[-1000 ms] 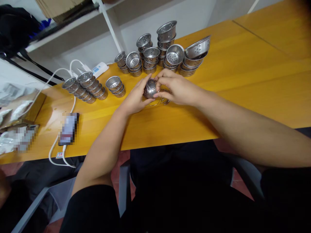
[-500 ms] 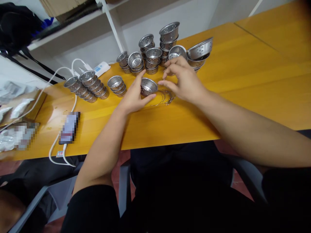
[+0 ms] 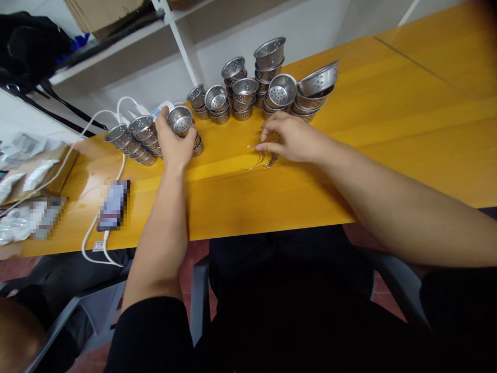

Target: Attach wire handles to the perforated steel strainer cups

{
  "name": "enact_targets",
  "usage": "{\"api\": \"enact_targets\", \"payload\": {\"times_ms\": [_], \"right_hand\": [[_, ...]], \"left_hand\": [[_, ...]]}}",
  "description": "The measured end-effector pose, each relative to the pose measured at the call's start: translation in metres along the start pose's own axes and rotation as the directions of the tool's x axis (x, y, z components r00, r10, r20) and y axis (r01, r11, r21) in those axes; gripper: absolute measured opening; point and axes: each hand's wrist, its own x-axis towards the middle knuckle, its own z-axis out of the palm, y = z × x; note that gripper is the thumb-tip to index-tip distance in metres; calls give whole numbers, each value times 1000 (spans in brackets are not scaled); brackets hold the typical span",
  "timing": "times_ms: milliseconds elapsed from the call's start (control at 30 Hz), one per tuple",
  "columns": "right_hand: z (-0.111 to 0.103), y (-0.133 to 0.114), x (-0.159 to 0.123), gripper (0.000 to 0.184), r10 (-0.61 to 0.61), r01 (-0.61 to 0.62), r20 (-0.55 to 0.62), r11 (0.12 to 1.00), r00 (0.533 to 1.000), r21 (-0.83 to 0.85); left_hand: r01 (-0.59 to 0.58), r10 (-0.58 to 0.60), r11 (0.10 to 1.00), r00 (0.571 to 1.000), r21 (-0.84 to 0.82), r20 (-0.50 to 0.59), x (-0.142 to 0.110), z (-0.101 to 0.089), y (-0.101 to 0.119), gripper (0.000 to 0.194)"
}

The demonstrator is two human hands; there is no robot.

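My left hand [image 3: 174,139] grips a perforated metal cup [image 3: 180,120] between thumb and fingers. The cup sits at the top of a short stack of like cups [image 3: 198,146]; whether it rests on them I cannot tell. My right hand [image 3: 285,135] pinches with thumb and forefinger at the end of a thin curved wire [image 3: 251,146]. Just below those fingers, several more thin curved wires [image 3: 271,161] lie on the wooden table [image 3: 240,207].
Stacked perforated cups stand along the back, with wider bowls [image 3: 319,80] at the right and more cup stacks [image 3: 142,135] at the left. A phone [image 3: 113,204] on a white cable lies left. A person's dark-clothed legs [image 3: 50,280] show at lower left.
My left hand has carried the cup from the table's middle leftward to the short stack. My right hand has moved slightly down, near the wires.
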Motion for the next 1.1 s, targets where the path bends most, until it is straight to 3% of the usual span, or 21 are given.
{"api": "enact_targets", "payload": {"times_ms": [133,267,500,800,1100], "right_hand": [[-1,2,-1,38,1,-1,27,1000,1000,-20],[2,3,-1,38,-8,9,28,1000,1000,-24],[3,4,0,28,-12,14,53,999,999,-36],[1,3,2,28,23,-16,113,998,993,-61],[1,6,2,26,7,-2,114,999,993,-51]], "left_hand": [[63,-63,998,998,29,-1,1,5,-10,96],[90,-90,996,996,21,11,1,4,-11,82],[115,-116,993,992,26,42,3,-3,2,79],[126,-126,991,992,46,-6,0,-3,19,73],[99,-99,995,995,14,13,4,5,6,64]]}}
